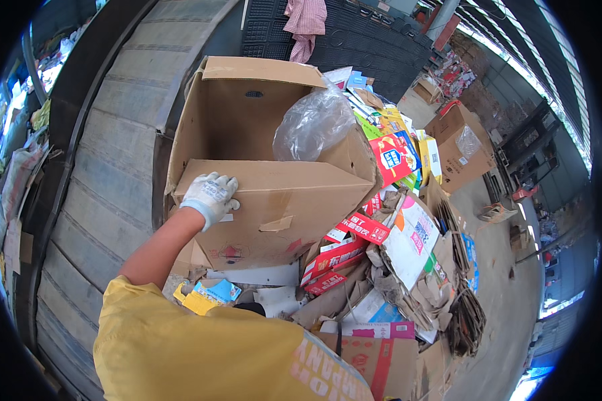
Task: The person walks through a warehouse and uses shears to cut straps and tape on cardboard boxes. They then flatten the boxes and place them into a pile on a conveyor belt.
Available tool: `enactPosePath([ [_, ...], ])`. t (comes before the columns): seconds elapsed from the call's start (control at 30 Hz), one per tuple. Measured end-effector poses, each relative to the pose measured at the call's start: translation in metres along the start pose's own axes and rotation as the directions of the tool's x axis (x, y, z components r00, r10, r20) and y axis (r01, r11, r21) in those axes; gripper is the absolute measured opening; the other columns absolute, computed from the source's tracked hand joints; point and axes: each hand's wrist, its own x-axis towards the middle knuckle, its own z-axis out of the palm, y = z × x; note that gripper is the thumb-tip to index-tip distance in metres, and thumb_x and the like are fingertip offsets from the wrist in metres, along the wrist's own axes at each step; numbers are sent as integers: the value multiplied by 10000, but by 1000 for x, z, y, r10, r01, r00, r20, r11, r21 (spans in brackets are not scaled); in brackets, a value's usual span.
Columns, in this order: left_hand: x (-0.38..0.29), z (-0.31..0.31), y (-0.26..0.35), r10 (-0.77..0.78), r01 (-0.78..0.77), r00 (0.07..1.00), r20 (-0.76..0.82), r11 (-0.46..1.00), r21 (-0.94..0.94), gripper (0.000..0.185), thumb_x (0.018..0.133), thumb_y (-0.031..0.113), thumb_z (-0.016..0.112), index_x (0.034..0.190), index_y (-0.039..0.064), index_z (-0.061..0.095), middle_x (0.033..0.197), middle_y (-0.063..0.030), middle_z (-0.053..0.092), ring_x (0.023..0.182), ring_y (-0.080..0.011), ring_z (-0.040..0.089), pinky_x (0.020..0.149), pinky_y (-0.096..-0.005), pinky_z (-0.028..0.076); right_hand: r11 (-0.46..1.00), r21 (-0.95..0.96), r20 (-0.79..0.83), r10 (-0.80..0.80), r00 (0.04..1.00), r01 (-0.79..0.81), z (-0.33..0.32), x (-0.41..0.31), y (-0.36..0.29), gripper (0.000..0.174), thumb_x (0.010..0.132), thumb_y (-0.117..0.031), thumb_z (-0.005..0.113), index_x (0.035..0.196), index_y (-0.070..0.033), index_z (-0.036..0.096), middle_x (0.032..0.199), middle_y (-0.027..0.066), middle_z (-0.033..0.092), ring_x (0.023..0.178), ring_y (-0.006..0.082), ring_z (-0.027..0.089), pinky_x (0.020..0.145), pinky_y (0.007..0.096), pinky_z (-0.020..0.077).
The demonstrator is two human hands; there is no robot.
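My left hand, in a white work glove, rests on the near top edge of a large open cardboard box, its fingers over the folded rim at the box's left corner. A crumpled clear plastic bag lies in the right part of the box's opening. Torn tape and red printed marks show on the near side. My right hand is out of view. Below the box lie a yellow and blue carton and grey-white sheets. Flattened cartons touch the box's right side.
A slatted conveyor belt runs along the left. Heaped flattened cardboard covers the right side near me. Farther right, another large box stands on the concrete floor. A pink checked cloth hangs at the back.
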Motion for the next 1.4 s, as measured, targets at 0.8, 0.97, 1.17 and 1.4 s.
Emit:
enactPosePath([
  [0.8, -73, -27, -219, -123, 133, 779, -615, 991, -29, 513, 691, -94, 410, 1146, 53, 597, 1252, -110, 558, 1290, -320, 410, 1095, -429, 289, 922, 318, 254, 140, 957, -219, 94, 73, -43, 441, 923, -97, 470, 1336, 21, 373, 755, 27, 465, 624, 105, 413, 620, 202, 426],
  [0.97, -64, -22, -221, -92, 120, 746, -660, 993, -2, 489, 712, -98, 408, 1132, 50, 608, 1228, -106, 579, 1273, -312, 435, 1085, -425, 309, 916, 391, 320, -45, 946, -89, 95, 118, -102, 485, 896, -29, 454, 1365, 37, 353, 1021, 139, 540, 803, 177, 529, 720, 263, 505],
  [1.17, -63, -15, -240, -119, 112, 776, -620, 992, -51, 381, 825, -31, 455, 1166, 56, 600, 1261, -91, 572, 1284, -275, 433, 1100, -404, 280, 586, 729, 469, -51, 882, -354, 105, 205, -166, 330, 932, -121, 476, 1230, 17, 445, 1023, 124, 508, 752, 163, 506, 654, 236, 450],
  [1.4, -66, -34, -225, -508, 342, 698, -504, 855, -389, 456, 792, -68, 426, 1208, 44, 577, 1268, -85, 561, 1267, -229, 436, 1090, -349, 288, 1, 645, 763, 46, 645, -764, 165, 253, -154, 215, 926, -209, 561, 994, -7, 535, 659, -32, 388, 534, 79, 378, 547, 213, 330],
])
